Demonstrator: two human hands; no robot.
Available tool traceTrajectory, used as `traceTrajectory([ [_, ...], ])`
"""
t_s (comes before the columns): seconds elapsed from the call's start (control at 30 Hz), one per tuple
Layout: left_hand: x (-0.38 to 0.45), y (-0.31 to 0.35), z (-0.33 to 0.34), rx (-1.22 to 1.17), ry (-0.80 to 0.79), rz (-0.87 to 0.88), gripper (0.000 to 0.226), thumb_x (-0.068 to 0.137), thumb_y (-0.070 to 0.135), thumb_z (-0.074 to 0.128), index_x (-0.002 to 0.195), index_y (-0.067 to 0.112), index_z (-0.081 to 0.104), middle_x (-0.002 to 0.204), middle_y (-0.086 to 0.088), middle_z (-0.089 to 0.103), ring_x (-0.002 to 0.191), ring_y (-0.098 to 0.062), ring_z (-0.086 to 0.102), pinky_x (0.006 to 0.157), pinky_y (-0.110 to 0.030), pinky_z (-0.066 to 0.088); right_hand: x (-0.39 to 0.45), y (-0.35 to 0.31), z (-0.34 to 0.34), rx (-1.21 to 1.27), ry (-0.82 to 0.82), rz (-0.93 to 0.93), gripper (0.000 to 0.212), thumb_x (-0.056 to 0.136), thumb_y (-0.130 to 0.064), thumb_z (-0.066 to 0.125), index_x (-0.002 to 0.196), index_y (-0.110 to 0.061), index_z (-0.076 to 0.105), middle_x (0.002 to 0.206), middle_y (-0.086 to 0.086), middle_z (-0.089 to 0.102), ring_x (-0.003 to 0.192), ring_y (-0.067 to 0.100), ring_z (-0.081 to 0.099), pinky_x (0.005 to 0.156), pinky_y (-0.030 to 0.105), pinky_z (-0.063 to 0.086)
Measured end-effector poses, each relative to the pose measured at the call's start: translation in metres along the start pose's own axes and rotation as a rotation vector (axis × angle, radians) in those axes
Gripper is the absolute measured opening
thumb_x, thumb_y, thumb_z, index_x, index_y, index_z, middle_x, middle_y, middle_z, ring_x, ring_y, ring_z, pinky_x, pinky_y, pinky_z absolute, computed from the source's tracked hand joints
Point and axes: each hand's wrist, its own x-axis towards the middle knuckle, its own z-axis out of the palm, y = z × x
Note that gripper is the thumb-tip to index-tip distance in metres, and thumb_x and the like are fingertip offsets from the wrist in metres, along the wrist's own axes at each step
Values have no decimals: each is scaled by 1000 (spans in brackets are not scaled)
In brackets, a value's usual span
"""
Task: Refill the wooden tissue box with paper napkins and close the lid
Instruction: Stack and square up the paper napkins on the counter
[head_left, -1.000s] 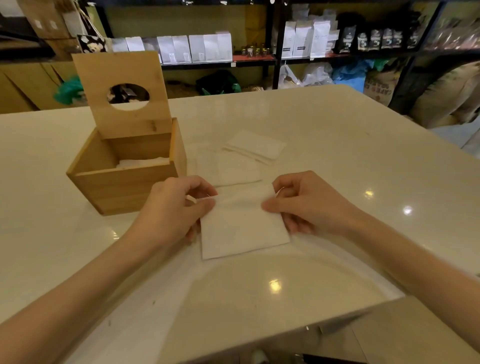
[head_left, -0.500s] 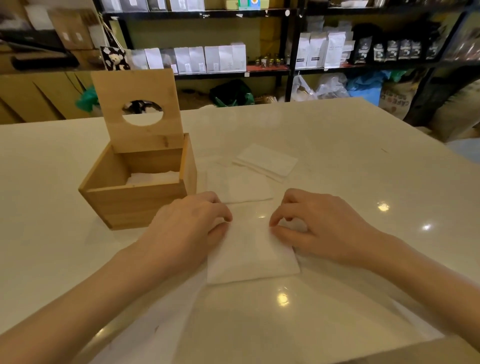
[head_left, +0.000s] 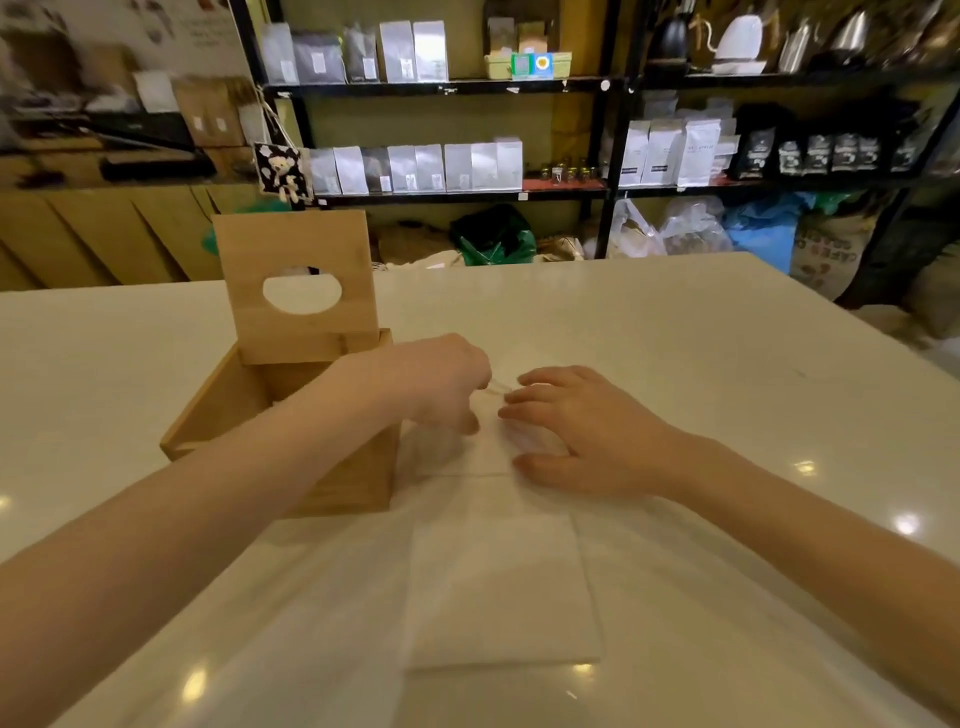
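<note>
Head view, both hands at work on white tabletop (head_left: 675, 332). Wooden tissue box (head_left: 291, 447) stands at centre-left w/ hinged lid (head_left: 296, 283) raised upright at its back edge; oval slot in lid faces viewer. Box interior mostly hidden by left forearm, contents not readable. Left hand (head_left: 441, 382) reaches across box's right front corner, fingers curled down and pinched onto edge of a thin white napkin (head_left: 467, 452) lying just right of box; blur prevents telling how firm the grip is. Right hand (head_left: 576, 431) lies beside it, palm down, fingers spread and open, fingertips pressing the same napkin flat; nothing held. The two hands nearly touch at fingertips. A second, folded napkin (head_left: 504, 587) lies flat nearer viewer, between the forearms, apart from both hands, its far edge close to first napkin. Bkgd: black shelving (head_left: 602, 171) w/ rows of pale pouches (head_left: 415, 166) and dark bags, sacks on the floor below.
</note>
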Motion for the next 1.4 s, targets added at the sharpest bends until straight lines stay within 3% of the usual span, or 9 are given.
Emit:
traceTrajectory([
  [0.1,15,-1,3,60,-75,-51,49,86,31,59,128,8,47,127,-10,54,115,-26,51,93,-34,44,0,1,9,-41,17,-31,49,81,-44,37,115,-19,62,122,-1,64,127,23,46,104,40,30],
  [0.23,25,-1,8,44,-149,-101,48,83,33,63,121,6,53,118,-10,57,105,-26,55,78,-30,45,-5,4,18,-65,140,-58,36,80,-39,40,91,-28,72,92,-14,74,99,16,66,93,40,47],
  [0.47,24,-3,7,-61,-190,-118,37,84,30,62,112,7,58,107,-7,59,89,-21,51,73,-25,42,-1,6,27,5,246,-75,30,81,-28,43,82,-26,73,78,-13,75,87,13,68,90,29,34],
  [0.6,21,-7,2,-103,-171,-94,14,85,25,61,93,17,53,93,0,50,84,-18,48,59,-19,37,1,3,16,267,245,31,23,86,-21,53,96,-23,73,98,0,73,103,15,61,91,25,33],
  [0.73,7,-17,-13,-192,-71,-96,11,84,25,59,87,20,51,86,3,53,83,-19,58,66,-25,48,-1,3,8,515,359,63,15,83,-16,64,93,-18,74,96,-3,73,100,14,58,83,14,39],
  [0.9,-24,-19,-30,-430,140,-61,10,84,18,60,82,23,52,71,8,58,56,-5,64,45,-14,43,-10,-6,-9,692,450,111,13,79,-16,69,91,-22,74,99,-13,66,104,10,55,91,23,41],
  [1.1,-69,-16,-38,-525,340,17,15,79,28,66,90,22,58,83,0,67,75,-14,64,59,-24,52,-27,-16,-34,1140,351,350,57,76,-40,67,127,-35,44,129,-12,49,115,6,51,89,23,44],
  [1.23,-96,-9,-19,-764,371,57,43,66,38,65,106,24,60,88,1,74,77,-12,69,70,-30,60,-38,-20,-38,1379,126,447,89,59,-38,79,137,-24,38,116,0,61,104,18,61,89,31,50],
  [1.4,-117,-7,12,-1308,336,89,46,60,18,66,106,26,63,91,6,77,80,-12,73,63,-21,59,-58,-33,-37,1554,97,313,29,66,-14,74,95,-13,71,90,3,74,77,16,69,67,23,57],
])
